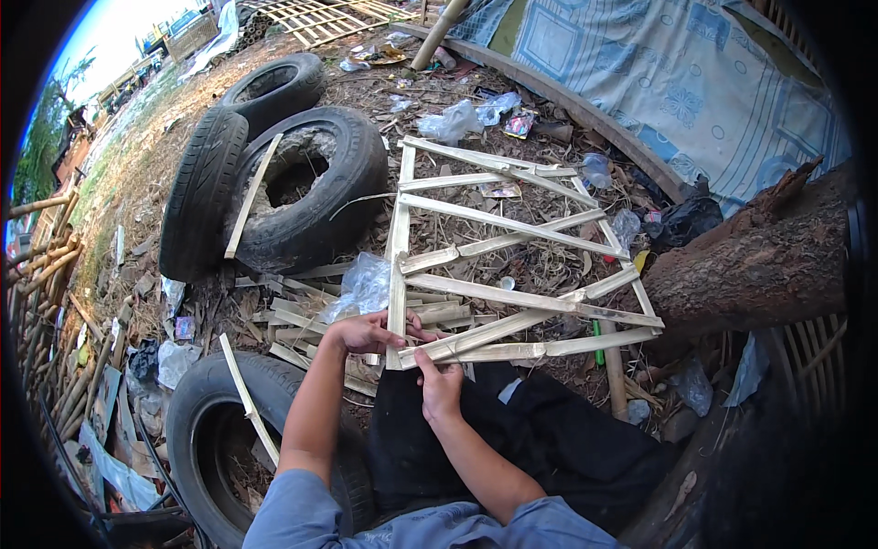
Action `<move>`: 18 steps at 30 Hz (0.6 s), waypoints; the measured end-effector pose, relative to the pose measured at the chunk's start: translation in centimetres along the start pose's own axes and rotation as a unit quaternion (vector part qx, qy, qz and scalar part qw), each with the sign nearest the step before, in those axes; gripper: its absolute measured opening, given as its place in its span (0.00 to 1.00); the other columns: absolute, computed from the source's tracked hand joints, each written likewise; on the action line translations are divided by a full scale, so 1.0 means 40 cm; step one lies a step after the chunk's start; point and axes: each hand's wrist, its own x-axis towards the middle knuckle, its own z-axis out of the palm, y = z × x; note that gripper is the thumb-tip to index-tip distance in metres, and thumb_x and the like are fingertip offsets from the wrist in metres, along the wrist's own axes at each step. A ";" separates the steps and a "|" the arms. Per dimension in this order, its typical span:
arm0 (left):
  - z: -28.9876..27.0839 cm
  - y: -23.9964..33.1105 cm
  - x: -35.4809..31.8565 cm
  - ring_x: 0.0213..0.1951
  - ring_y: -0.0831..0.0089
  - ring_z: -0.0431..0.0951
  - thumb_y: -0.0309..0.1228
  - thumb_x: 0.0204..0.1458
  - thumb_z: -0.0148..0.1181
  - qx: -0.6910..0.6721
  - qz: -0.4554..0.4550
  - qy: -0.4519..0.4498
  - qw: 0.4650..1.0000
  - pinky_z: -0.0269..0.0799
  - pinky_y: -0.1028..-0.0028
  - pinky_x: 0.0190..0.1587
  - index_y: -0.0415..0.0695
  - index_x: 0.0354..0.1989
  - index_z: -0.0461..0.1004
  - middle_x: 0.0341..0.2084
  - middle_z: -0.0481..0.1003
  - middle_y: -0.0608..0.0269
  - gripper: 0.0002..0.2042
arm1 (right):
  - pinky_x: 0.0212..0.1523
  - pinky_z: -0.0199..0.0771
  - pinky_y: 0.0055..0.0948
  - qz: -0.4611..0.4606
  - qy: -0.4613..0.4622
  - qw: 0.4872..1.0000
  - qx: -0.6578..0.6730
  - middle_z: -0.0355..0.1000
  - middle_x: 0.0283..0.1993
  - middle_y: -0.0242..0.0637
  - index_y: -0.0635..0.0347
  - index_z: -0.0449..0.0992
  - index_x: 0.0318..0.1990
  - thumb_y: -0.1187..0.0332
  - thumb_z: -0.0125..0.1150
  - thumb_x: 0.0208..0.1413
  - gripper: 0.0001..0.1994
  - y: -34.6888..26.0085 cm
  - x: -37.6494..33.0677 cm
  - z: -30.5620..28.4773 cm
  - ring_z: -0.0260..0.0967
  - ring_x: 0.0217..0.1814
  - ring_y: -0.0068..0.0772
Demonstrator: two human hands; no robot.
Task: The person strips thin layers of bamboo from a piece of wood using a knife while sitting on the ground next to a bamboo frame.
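Observation:
A flat frame of split bamboo strips [512, 298], with slats crossing in zigzag between two side strips, is held out over my lap. My left hand [373, 333] is closed around the lower end of its left side strip. Just to the right, my right hand [439, 380] pinches the near left corner, where the bottom slats meet that strip. The frame's far end stays off to the right, near a tree trunk. Loose bamboo strips [297, 322] lie in a pile on the ground beside my left forearm.
Old tyres [315, 220] stand and lie at the left, one with a bamboo strip across it; another tyre [210, 393] is by my left arm. A tree trunk [732, 261] juts in at the right. Clear plastic bags [361, 285] and litter cover the ground. A patterned blue sheet [640, 82] hangs behind.

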 end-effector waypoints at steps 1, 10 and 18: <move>-0.018 0.002 0.016 0.64 0.60 0.62 0.18 0.51 0.57 -0.004 -0.014 -0.004 1.000 0.61 0.62 0.64 0.43 0.55 0.63 0.58 0.68 0.50 0.21 | 0.20 0.59 0.12 0.002 0.012 1.000 0.003 0.72 0.49 0.30 0.63 0.59 0.61 0.67 0.64 0.55 0.29 0.004 0.011 0.001 0.67 0.38 0.12; -0.151 0.071 0.139 0.59 0.55 0.68 0.18 0.47 0.59 -0.026 -0.048 0.003 0.998 0.64 0.58 0.61 0.42 0.51 0.64 0.55 0.69 0.44 0.21 | 0.22 0.62 0.13 0.011 0.033 0.999 0.019 0.72 0.37 0.27 0.63 0.62 0.62 0.67 0.64 0.56 0.28 0.032 0.188 0.008 0.63 0.26 0.11; -0.304 0.137 0.258 0.57 0.56 0.69 0.18 0.47 0.58 -0.034 -0.059 -0.005 0.998 0.65 0.55 0.60 0.44 0.49 0.64 0.55 0.69 0.47 0.20 | 0.23 0.63 0.14 0.020 0.030 0.999 0.014 0.73 0.33 0.26 0.62 0.73 0.51 0.69 0.64 0.55 0.16 0.028 0.382 0.034 0.62 0.24 0.11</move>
